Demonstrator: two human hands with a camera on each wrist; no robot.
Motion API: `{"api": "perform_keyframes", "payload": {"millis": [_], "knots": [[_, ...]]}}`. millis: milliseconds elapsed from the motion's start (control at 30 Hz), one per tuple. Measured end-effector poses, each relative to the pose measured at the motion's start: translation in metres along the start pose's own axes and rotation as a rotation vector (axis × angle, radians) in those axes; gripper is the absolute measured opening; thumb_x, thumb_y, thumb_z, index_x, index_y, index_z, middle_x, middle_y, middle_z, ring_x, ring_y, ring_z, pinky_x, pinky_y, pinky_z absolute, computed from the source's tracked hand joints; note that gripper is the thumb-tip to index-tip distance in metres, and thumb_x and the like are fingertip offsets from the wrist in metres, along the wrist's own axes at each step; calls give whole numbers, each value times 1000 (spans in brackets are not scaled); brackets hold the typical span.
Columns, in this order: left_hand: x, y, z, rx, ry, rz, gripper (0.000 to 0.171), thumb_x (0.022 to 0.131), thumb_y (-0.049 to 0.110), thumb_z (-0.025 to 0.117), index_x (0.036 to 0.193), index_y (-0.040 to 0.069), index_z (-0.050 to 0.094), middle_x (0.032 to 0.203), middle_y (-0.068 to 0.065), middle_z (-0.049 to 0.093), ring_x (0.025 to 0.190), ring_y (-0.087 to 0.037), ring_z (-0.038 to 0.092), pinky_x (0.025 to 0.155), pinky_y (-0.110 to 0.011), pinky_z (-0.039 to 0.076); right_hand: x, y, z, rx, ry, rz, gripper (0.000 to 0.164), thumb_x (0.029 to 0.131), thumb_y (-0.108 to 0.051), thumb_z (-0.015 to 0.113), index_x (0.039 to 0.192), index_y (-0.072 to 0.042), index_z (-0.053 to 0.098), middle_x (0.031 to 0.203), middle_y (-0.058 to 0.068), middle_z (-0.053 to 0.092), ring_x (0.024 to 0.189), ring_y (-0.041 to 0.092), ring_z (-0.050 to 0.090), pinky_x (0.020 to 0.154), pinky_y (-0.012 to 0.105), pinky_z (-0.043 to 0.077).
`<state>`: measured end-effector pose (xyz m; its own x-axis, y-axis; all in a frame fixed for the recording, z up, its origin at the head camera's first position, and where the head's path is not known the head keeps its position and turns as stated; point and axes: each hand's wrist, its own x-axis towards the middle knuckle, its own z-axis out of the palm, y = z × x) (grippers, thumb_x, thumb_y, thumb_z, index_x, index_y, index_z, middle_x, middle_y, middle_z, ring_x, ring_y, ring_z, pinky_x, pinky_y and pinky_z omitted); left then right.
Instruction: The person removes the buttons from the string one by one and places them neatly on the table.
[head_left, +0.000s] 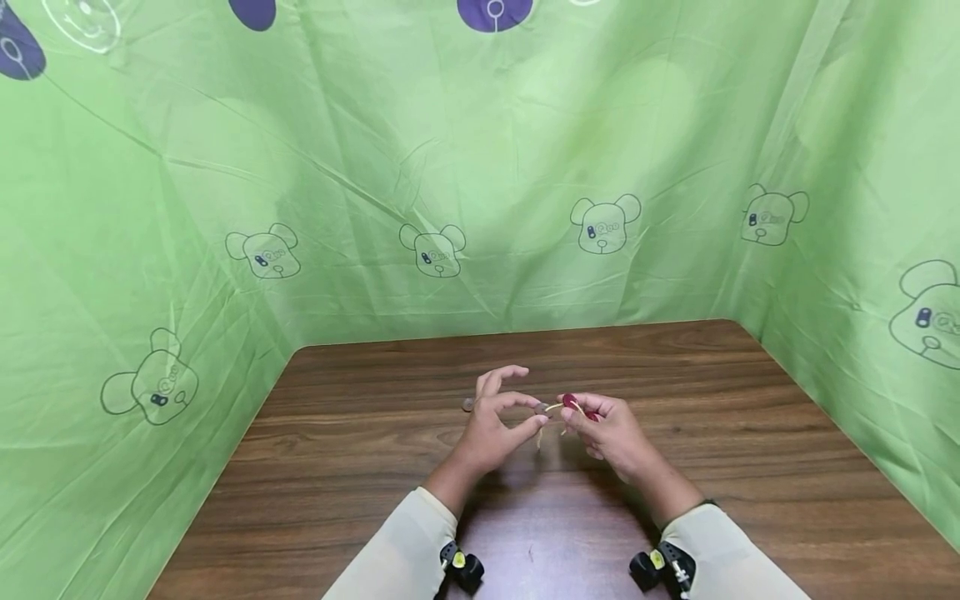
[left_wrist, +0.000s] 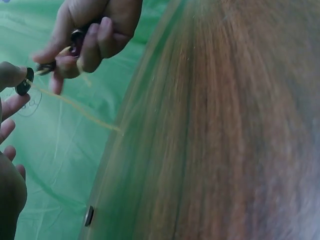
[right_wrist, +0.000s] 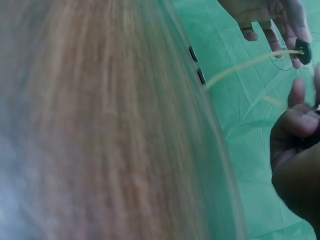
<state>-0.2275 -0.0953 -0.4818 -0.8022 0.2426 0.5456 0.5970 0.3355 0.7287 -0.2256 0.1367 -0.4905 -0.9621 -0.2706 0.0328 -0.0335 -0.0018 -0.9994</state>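
My left hand (head_left: pixel 486 432) pinches a dark button (head_left: pixel 541 408) between thumb and index finger; its other fingers are spread. A yellow string (left_wrist: pixel 75 106) passes through that button, with a loose end hanging down. My right hand (head_left: pixel 621 435), close beside, pinches the string at a red button (head_left: pixel 569 401). Another red button (head_left: pixel 592 415) shows against its fingers, partly hidden. In the left wrist view, the right hand's lower fingers curl over the strung buttons. The right wrist view shows the left thumb on the dark button's (right_wrist: pixel 303 51) edge.
A loose dark button (head_left: pixel 468 404) lies on the wooden table (head_left: pixel 360 467) behind my left hand. In the right wrist view two dark buttons (right_wrist: pixel 201 76) lie near each other on the table. Green printed cloth (head_left: pixel 510 283) surrounds the table's back and sides.
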Motion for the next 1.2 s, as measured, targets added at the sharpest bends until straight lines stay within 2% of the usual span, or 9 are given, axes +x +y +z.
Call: {"api": "perform_keyframes", "payload": {"millis": [167,300,467,567,667,767,867,1000,1200], "knots": [[0,-5,-2,13,-2,-22,16,87,14,92,101,11,85,154,-5,59,150,-30,38,122,-57,27,1,-3,-1,-25,38,78,42,107,-20,72,139,6,67,73,-7,56,50,5,38,45,19,35],[0,-6,-2,16,19,0,16,86,13,92,100,12,85,152,-8,60,148,-33,40,118,-58,26,2,-3,-1,-2,45,57,33,105,-17,75,126,9,71,74,-7,66,49,5,39,45,20,35],[1,-6,-4,9,37,-11,15,86,16,92,99,14,85,153,-7,60,148,-33,39,111,-64,24,2,-2,-3,48,9,38,12,105,-14,74,112,-6,80,83,-8,76,50,3,41,46,19,37],[1,-7,-5,19,50,-20,14,86,18,92,99,16,85,153,-6,60,148,-31,39,107,-66,26,2,-2,-6,106,-40,22,13,107,-13,70,113,-15,81,87,-10,78,52,2,42,48,17,37],[1,-8,-6,23,51,-27,14,87,18,91,99,16,86,153,-6,60,149,-31,39,109,-61,32,2,0,-9,175,-88,8,18,109,-12,67,120,-17,80,91,-10,77,54,1,42,49,16,36],[1,-7,-8,14,43,-36,14,87,17,91,100,15,86,154,-6,60,150,-30,39,109,-49,38,2,2,-12,230,-123,1,21,110,-13,65,123,-18,80,94,-11,77,55,0,42,51,16,36],[2,-7,-9,5,44,-37,14,87,15,91,100,15,86,154,-6,59,149,-30,39,107,-39,42,2,2,-14,269,-140,-1,23,110,-12,64,121,-21,81,93,-10,75,56,0,42,52,16,36],[2,-8,-11,-6,58,-30,14,86,12,91,99,13,85,153,-8,59,149,-32,38,107,-35,44,2,2,-15,317,-168,6,25,110,-9,63,115,-22,83,92,-10,75,61,0,46,55,15,38],[3,-11,-14,4,69,-20,14,86,11,90,99,11,85,153,-13,59,148,-33,39,101,-37,48,1,2,-15,336,-207,9,23,110,-8,62,120,-16,82,96,-8,74,67,0,49,58,15,42]]}}
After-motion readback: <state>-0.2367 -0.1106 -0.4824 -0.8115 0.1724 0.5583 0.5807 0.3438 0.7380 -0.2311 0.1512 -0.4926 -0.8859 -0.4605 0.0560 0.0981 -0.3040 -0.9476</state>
